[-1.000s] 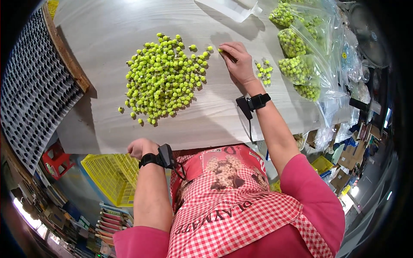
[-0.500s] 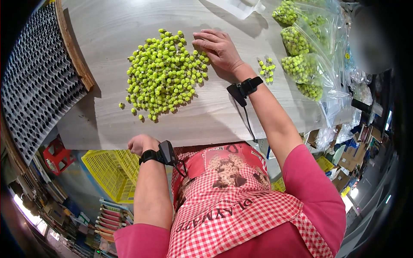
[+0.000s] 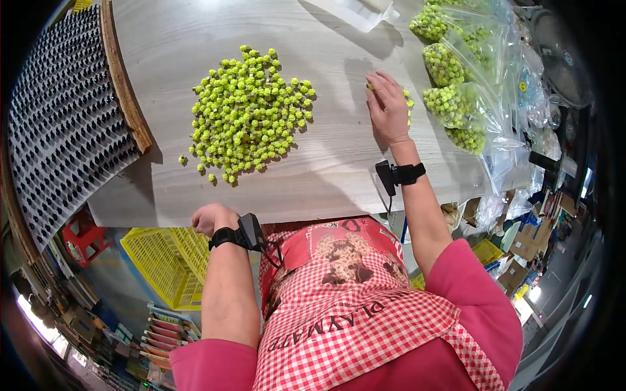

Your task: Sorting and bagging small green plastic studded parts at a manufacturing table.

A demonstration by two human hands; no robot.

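A broad pile of small, bumpy yellow-green pieces point(image 3: 251, 117) lies on the pale wood-grain table point(image 3: 326, 186). To the right of it, my right hand point(image 3: 389, 111) is closed, with a yellow-green piece point(image 3: 370, 85) showing at its fingertips. That hand partly covers a small separate group of the same pieces point(image 3: 409, 107). At the table's front edge, my left hand point(image 3: 215, 219) is curled closed, its palm and inner fingers hidden. Both wrists carry black strapped devices.
Clear plastic bags point(image 3: 456, 104) of yellow-green pieces lie on the right. A white plastic tray point(image 3: 365, 13) stands at the far edge. On the left, a wood-edged board point(image 3: 72, 117) bears rows of dark pieces. A yellow crate point(image 3: 173, 264) and red stool point(image 3: 85, 241) are below.
My right hand has moved right from the big pile's edge to the small group, carrying a yellow-green piece at its fingertips. My left hand has stayed in place.
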